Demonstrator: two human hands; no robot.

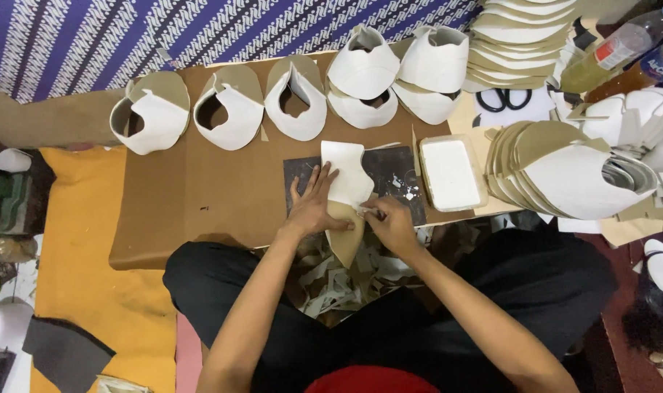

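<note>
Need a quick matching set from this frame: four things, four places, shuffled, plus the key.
Things:
1. scissors
2. tray of white glue
3. bottles
4. cut scraps

Places:
A. top right corner
B. just right of the dark mat
C. in the person's lap
D. on white paper below the stack of flat pieces

Pairs: 1-D, 2-B, 3-A, 4-C

Bare table [200, 196] lies open left of the fingers [318, 182]; white tray [451, 175] blocks right, shoe uppers [295, 102] crowd ahead.
</note>
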